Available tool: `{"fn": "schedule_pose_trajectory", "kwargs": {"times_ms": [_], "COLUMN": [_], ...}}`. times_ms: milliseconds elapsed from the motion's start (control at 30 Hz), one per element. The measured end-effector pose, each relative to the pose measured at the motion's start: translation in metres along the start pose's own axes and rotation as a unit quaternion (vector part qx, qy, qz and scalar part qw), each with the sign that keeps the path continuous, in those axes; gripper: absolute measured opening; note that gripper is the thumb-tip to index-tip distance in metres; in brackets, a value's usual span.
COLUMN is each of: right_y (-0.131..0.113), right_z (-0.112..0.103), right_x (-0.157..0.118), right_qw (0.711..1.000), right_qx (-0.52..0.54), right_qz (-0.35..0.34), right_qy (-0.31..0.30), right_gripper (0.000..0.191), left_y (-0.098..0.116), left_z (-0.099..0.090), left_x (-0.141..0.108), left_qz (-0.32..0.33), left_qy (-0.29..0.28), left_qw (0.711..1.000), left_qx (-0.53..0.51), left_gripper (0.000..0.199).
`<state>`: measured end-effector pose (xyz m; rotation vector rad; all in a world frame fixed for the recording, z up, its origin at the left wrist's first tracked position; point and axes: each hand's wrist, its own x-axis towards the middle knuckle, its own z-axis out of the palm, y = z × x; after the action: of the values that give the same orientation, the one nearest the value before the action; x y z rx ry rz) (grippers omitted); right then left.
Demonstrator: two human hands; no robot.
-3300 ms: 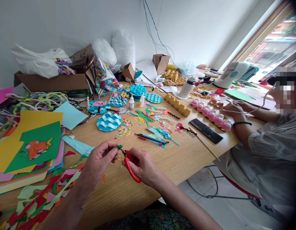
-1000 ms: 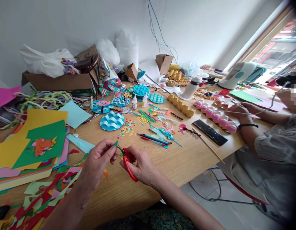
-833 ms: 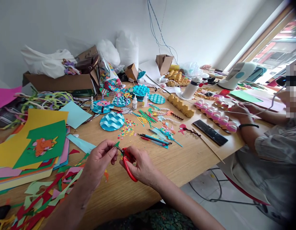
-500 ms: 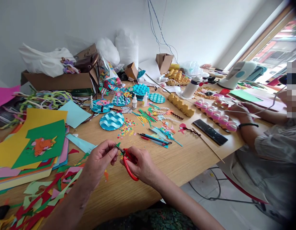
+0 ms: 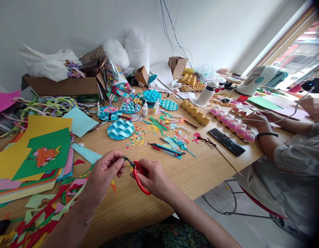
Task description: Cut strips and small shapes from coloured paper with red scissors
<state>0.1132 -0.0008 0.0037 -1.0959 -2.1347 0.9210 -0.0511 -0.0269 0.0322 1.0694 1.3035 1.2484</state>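
Note:
Red-handled scissors (image 5: 140,182) are gripped in my right hand (image 5: 153,177), with its fingers round the loops and the blades pointing left. The blade tips reach a small green paper piece (image 5: 124,157) pinched between the thumb and fingertips of my left hand (image 5: 110,167). Most of that piece is hidden by the fingers. Beyond my hands lie a round blue disc with wavy strips (image 5: 120,129) and scattered small paper dots (image 5: 137,137).
Coloured paper sheets (image 5: 49,148) and paper scraps (image 5: 53,203) lie at the left. Pens (image 5: 166,148), a black phone (image 5: 226,142) and a stick (image 5: 228,159) are to the right. Another person's hands (image 5: 260,120) rest by pink egg-carton strips (image 5: 233,123).
The green piece shows less between my left fingertips and the blades. Both hands have stayed almost in place, and the scissors look slightly turned.

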Motion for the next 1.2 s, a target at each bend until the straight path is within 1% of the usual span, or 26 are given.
{"fn": "schedule_pose_trajectory", "kwargs": {"times_ms": [267,400,567,767,933,1200], "right_y": [0.002,0.0,-0.006,-0.008,-0.007,-0.006], "right_z": [0.001,0.0,-0.003,-0.001,0.001,0.002], "right_x": [0.0,-0.001,-0.002,0.001,0.002,0.003], "right_qw": [1.0,1.0,0.999,1.0,1.0,1.0], "right_qx": [-0.002,0.018,0.014,-0.007,-0.01,-0.001], "right_qz": [0.006,0.006,0.005,-0.005,-0.017,-0.003], "right_qy": [-0.005,-0.013,-0.03,-0.02,-0.002,-0.001], "right_gripper": [0.034,0.033,0.026,0.022,0.017,0.018], "left_y": [0.002,0.004,0.008,0.009,0.009,0.008], "left_z": [0.0,-0.001,0.002,0.009,0.011,0.011], "left_x": [-0.002,-0.002,-0.003,-0.006,-0.006,-0.005], "left_qz": [-0.022,-0.024,-0.036,-0.045,-0.051,-0.051], "left_qy": [0.032,0.045,0.041,0.045,0.038,0.032], "left_qw": [0.999,0.997,0.996,0.993,0.992,0.993], "left_qx": [-0.034,-0.05,-0.076,-0.103,-0.113,-0.101], "left_gripper": [0.013,0.013,0.014,0.015,0.015,0.014]}}
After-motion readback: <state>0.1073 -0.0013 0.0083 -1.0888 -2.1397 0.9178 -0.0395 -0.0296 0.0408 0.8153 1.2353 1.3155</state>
